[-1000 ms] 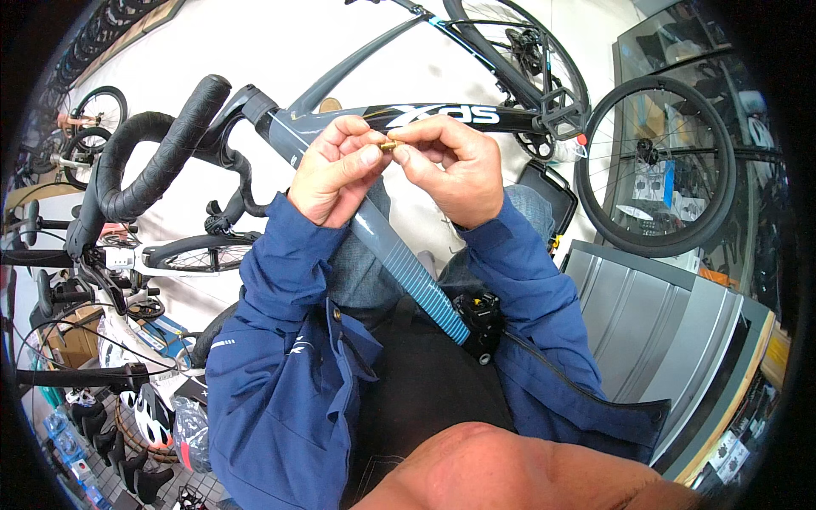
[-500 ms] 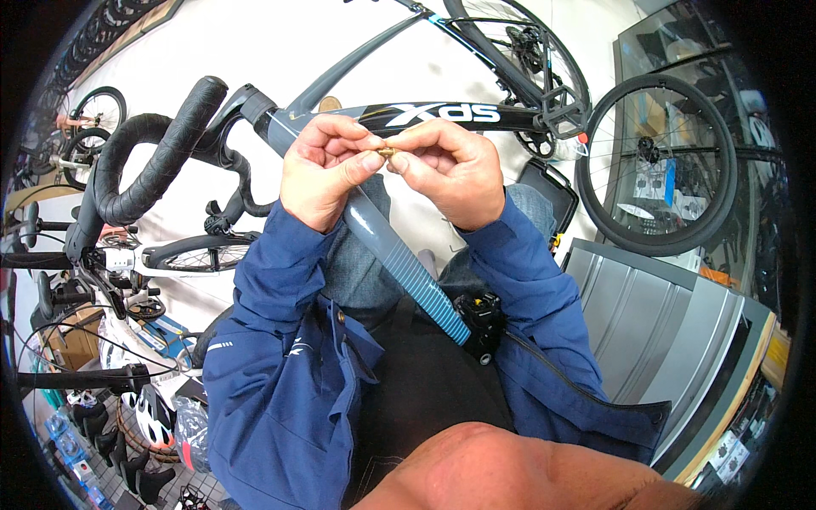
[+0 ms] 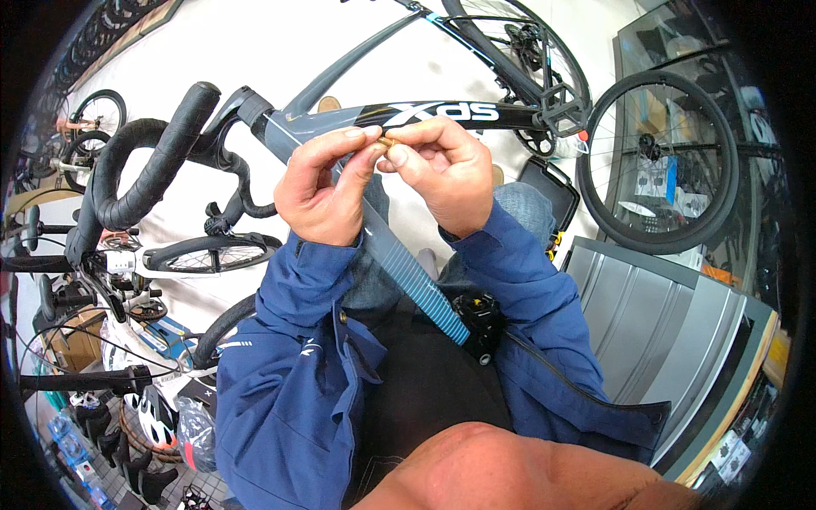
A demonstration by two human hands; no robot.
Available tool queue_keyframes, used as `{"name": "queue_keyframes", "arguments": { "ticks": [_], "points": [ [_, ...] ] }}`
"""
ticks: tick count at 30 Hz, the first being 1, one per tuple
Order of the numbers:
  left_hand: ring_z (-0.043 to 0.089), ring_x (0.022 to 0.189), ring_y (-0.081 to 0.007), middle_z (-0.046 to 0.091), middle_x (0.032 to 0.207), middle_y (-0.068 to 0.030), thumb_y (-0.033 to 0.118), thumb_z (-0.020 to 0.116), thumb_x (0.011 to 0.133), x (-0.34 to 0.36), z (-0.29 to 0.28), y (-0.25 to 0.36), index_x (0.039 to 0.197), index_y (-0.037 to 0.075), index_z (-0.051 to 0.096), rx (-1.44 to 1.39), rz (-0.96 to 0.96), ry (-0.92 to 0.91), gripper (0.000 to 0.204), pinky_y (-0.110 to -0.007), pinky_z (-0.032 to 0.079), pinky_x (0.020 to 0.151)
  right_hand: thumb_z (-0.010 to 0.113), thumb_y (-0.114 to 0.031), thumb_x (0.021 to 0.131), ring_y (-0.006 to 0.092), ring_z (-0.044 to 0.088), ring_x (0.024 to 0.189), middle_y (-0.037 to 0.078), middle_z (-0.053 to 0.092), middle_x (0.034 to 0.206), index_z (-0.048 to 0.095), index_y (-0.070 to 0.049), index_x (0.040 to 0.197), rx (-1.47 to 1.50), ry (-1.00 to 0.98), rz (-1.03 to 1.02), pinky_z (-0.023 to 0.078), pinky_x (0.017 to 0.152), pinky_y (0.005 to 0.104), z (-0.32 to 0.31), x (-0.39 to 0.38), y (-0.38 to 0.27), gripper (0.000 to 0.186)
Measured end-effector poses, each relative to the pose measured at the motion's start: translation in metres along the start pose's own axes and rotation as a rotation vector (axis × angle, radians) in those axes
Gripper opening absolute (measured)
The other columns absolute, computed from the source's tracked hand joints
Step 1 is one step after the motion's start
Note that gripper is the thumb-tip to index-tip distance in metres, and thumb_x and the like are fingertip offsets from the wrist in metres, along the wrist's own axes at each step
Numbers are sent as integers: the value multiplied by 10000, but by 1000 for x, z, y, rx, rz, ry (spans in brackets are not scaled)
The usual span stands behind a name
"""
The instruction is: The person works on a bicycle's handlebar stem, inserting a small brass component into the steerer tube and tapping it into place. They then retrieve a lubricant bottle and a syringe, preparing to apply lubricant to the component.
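Observation:
Between the fingertips of both hands is a small brass-coloured fitting (image 3: 386,139), too small to make out in detail. My left hand (image 3: 327,183) pinches its left end with thumb and forefinger. From the other side my right hand (image 3: 442,170) grips it the same way, its other fingers curled in. Both hands are held above a grey and black bicycle frame (image 3: 319,127). The frame's fork (image 3: 408,276), grey with light blue stripes, points down toward my lap, a black brake caliper (image 3: 476,327) at its end.
Black drop handlebars (image 3: 153,166) stick out on the left, with other bicycles behind. A loose wheel (image 3: 727,170) leans against a glass cabinet at the right. Below it stands a grey ribbed metal case (image 3: 629,314). An open black toolbox (image 3: 548,200) lies beside my knee.
Both hands have shifted slightly, and the left hand has turned so its fingers are more extended upward. The brass-coloured fitting has tilted and risen a little between the fingertips.

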State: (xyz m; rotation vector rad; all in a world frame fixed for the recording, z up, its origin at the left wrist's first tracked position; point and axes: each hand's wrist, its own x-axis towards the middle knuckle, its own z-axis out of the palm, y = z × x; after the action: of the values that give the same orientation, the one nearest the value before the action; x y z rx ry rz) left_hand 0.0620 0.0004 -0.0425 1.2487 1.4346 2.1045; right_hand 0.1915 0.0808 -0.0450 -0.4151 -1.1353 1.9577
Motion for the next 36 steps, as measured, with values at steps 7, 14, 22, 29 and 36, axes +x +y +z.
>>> {"name": "queue_keyframes", "arguments": {
  "ticks": [7,14,22,29,36],
  "points": [
    [737,1026,-229,745,1086,-184,-121,764,880,-3,12,-2,1142,-36,647,-32,12,88,299,-333,611,928,699,68,932,186,716,1044,142,707,1108,667,81,1113,-159,45,-150,605,951,314,4,0,-1,184],
    [737,1014,-231,731,1100,-191,-136,766,870,-4,15,-4,1121,-15,613,-89,58,97,318,-339,620,919,698,62,938,182,720,1023,147,716,1093,672,96,1115,-166,33,-164,613,922,303,3,-1,-2,183],
    [730,1033,-230,733,1098,-186,-124,776,868,-7,15,-2,1124,14,594,-105,6,114,344,-345,617,931,715,51,934,173,724,1006,156,727,1082,675,104,1098,-87,25,-148,624,888,298,4,-2,-1,177],
    [738,1010,-220,727,1091,-170,-131,763,875,-4,9,-4,1159,-13,593,-225,-98,93,351,-329,618,925,746,44,903,179,750,954,137,750,1038,726,68,1074,-355,-10,-359,641,858,305,-1,3,-4,174],
    [742,1031,-226,745,1104,-176,-104,758,894,-2,0,-6,1210,-27,603,-262,-168,36,360,-322,611,940,753,35,900,192,757,962,148,755,1049,737,60,1060,-265,-8,-250,643,865,315,1,0,-6,164]
  ]
}}
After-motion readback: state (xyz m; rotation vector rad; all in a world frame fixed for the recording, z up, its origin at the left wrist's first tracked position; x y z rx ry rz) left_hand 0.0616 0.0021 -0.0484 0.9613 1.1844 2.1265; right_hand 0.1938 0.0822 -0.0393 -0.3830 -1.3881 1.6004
